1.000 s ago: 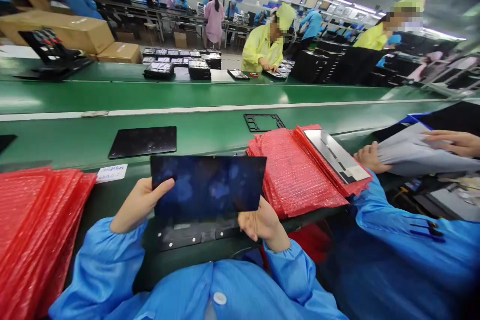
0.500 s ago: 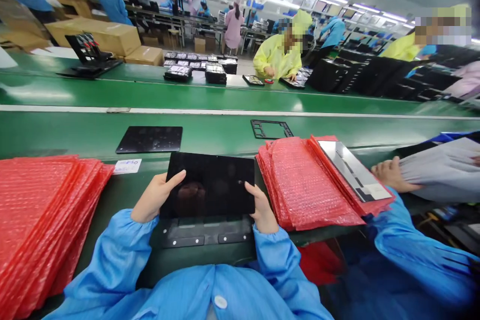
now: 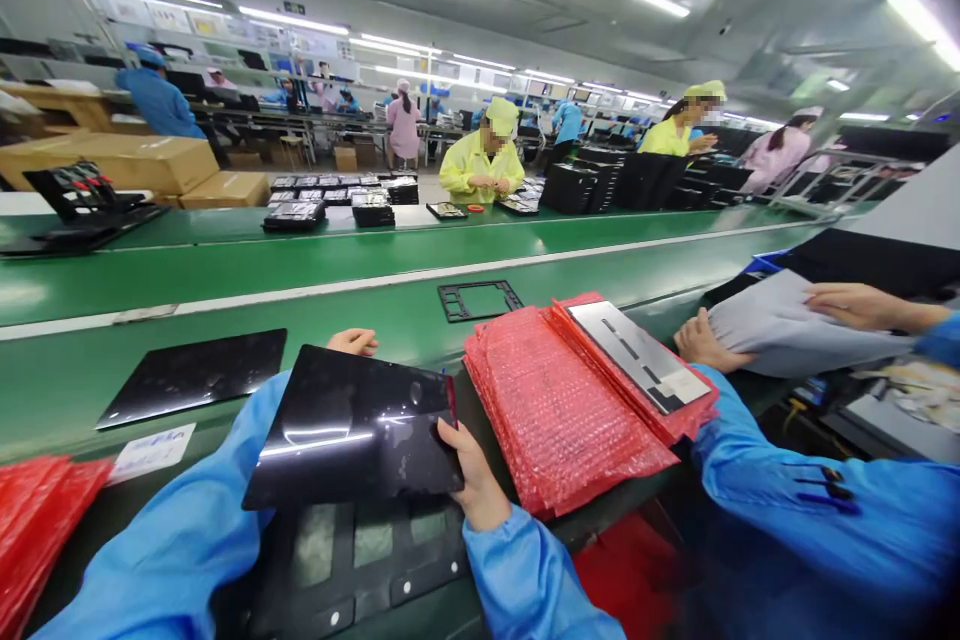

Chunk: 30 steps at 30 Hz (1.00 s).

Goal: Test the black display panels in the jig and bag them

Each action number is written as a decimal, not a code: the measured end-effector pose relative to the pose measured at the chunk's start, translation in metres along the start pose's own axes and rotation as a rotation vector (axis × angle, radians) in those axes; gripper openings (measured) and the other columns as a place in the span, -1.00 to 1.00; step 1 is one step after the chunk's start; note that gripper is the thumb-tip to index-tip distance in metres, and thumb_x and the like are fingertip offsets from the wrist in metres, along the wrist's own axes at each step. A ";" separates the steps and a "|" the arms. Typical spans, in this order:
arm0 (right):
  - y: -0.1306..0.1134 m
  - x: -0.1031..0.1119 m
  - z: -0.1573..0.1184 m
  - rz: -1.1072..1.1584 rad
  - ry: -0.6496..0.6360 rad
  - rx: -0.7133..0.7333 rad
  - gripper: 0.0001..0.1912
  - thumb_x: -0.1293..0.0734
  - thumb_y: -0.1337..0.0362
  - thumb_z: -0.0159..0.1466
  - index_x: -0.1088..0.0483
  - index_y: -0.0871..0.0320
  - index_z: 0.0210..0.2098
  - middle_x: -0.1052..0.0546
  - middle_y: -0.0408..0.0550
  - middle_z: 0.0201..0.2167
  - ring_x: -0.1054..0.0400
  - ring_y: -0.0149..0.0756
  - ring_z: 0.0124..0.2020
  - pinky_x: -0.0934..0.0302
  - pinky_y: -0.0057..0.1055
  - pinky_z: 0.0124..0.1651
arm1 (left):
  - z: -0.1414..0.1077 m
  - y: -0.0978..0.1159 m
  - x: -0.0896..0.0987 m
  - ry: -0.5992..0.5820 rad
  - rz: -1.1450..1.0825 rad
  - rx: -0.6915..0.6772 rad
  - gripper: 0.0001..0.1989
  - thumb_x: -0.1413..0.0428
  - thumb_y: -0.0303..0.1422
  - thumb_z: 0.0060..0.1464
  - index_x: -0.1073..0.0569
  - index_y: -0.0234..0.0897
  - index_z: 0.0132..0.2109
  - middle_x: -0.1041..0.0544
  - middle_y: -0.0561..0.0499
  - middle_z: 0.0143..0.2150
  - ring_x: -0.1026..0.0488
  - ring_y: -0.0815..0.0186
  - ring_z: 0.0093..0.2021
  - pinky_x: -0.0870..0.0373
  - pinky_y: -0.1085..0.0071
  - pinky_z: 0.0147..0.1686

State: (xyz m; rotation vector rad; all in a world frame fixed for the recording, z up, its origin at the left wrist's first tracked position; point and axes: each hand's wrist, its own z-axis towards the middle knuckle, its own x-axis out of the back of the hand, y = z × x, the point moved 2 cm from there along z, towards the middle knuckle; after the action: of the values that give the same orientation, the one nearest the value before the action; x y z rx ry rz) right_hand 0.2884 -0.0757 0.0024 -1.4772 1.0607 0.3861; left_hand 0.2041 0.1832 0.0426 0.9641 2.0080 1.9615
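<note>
One hand, the right hand [image 3: 478, 480], now grips the panel [image 3: 352, 430] above the black piece [image 3: 386, 576]; the left hand [image 3: 354, 342] has let go, so support looks one-sided, and curls just beyond, contents unclear.

The held panel [image 3: 352, 430] is above a flat case [image 3: 379, 575], with the right grip [image 3: 476, 475] at its right edge and the left grip [image 3: 354, 342] past its far edge. Left of the held panel are a loose panel [image 3: 199, 375] and a label [image 3: 155, 452] on the desk [image 3: 397, 322], then a bag pile [image 3: 45, 525]. Right of it, a bag stack [image 3: 555, 410] carries a third panel [image 3: 626, 345]; a frame [image 3: 450, 303] lies behind the held panel's right side.
</note>
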 end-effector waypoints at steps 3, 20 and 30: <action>-0.003 0.002 0.000 0.043 -0.003 0.033 -0.57 -0.56 0.16 0.00 -0.50 0.20 -0.18 -0.61 -0.01 -0.31 -0.53 -0.08 -0.21 -0.43 -0.24 -0.15 | 0.051 0.005 -0.047 0.033 0.220 -0.062 -0.69 -0.09 -0.22 0.23 -0.43 -0.32 0.02 -0.47 -0.14 0.01 -0.45 0.18 -0.03 -0.42 0.09 -0.01; -0.011 0.023 0.003 0.193 0.103 0.119 -0.50 -0.53 0.23 0.06 -0.47 0.03 0.00 -0.57 -0.02 -0.05 -0.48 -0.04 -0.05 -0.40 -0.08 -0.02 | 0.163 0.026 -0.172 0.180 0.840 0.080 -0.36 -0.09 -0.10 0.19 -0.14 -0.21 0.32 -0.15 -0.21 0.33 -0.07 -0.10 0.32 0.04 -0.25 0.24; -0.009 0.017 -0.002 0.160 0.066 0.067 -0.57 -0.49 0.24 0.12 -0.48 0.11 -0.01 -0.61 -0.01 -0.17 -0.48 -0.04 -0.06 -0.40 -0.08 -0.02 | 0.149 0.009 -0.106 0.139 0.821 0.076 -0.46 -0.07 -0.10 0.21 -0.25 -0.26 0.24 -0.27 -0.20 0.24 -0.28 0.01 0.18 -0.25 -0.09 0.13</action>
State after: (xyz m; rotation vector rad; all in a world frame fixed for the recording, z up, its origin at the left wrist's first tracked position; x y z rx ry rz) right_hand 0.3040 -0.0856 -0.0046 -1.3574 1.2377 0.4129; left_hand 0.3698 0.2480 0.0013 1.9563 1.9322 2.3665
